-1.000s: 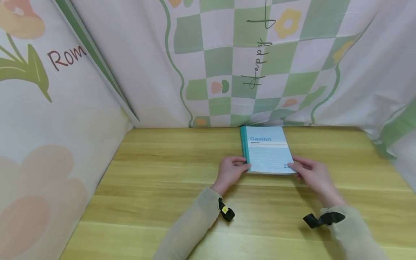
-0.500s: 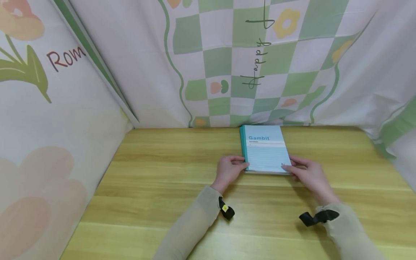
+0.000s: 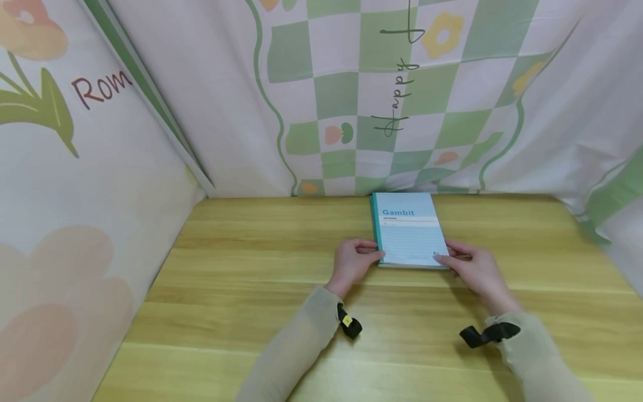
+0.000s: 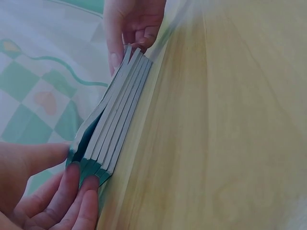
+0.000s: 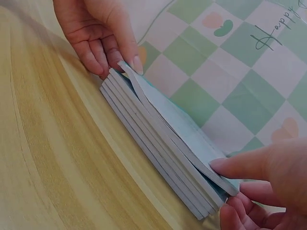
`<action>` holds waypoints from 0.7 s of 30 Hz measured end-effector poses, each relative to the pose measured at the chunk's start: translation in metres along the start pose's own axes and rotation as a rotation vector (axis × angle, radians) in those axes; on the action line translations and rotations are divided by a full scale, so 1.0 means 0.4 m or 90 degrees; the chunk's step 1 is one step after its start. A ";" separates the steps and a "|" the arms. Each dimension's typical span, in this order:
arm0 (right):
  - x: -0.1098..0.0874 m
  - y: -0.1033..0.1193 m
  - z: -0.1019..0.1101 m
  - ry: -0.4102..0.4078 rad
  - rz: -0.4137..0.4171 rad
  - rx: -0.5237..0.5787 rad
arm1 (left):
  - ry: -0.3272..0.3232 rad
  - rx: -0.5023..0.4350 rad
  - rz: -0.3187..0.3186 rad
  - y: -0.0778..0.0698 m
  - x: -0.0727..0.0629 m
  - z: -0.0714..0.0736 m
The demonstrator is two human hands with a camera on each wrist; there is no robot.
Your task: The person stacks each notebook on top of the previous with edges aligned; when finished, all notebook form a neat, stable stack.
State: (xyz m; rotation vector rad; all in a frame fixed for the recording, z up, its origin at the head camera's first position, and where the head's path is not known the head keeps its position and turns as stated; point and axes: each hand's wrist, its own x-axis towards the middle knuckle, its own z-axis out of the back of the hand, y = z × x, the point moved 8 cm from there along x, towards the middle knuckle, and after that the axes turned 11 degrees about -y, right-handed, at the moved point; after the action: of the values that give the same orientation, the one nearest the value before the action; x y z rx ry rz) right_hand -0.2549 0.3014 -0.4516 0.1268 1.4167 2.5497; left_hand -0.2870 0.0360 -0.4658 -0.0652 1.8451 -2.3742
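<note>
A stack of several notebooks with teal spines lies flat at the back of the table. Its top notebook has a pale blue cover printed "Gambit". My left hand grips the near left corner, thumb on the cover and fingers against the spines. At the near right corner, my right hand holds the top notebook, with its thumb on the cover and fingers curled at the side edge. Both wrist views show the top notebook bowed slightly, with a thin gap above the one below.
The wooden table spreads out in front of the stack and to both sides. A white curtain with a green checkered print hangs right behind the stack. Another printed cloth borders the table at left.
The top notebook has shifted slightly left, and less of the teal spines below shows at its left side. My right hand has moved left with it; my left hand has barely moved.
</note>
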 end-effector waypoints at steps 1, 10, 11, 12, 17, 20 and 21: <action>0.000 0.000 0.000 0.000 0.001 -0.002 | -0.001 0.001 0.000 0.001 0.001 0.000; -0.001 -0.008 -0.005 0.010 0.008 -0.018 | -0.010 0.009 -0.007 0.001 0.004 0.003; -0.002 -0.009 -0.006 0.013 0.008 -0.018 | -0.010 0.008 -0.007 0.001 0.004 0.004; -0.002 -0.010 -0.007 0.015 0.008 -0.018 | -0.010 0.010 -0.007 0.001 0.004 0.004; -0.006 -0.009 -0.012 0.036 0.011 -0.013 | 0.000 0.034 -0.029 -0.007 0.001 -0.001; -0.008 -0.005 -0.013 0.044 0.021 -0.023 | 0.008 0.054 -0.042 -0.010 -0.003 -0.008; -0.008 -0.004 -0.013 0.046 0.025 -0.028 | 0.010 0.060 -0.041 -0.009 -0.004 -0.011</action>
State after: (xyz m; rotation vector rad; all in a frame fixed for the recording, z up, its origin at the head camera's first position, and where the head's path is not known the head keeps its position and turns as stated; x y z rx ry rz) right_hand -0.2523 0.2972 -0.4554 0.0562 1.3949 2.6413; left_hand -0.2864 0.0411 -0.4635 -0.0982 1.7606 -2.5071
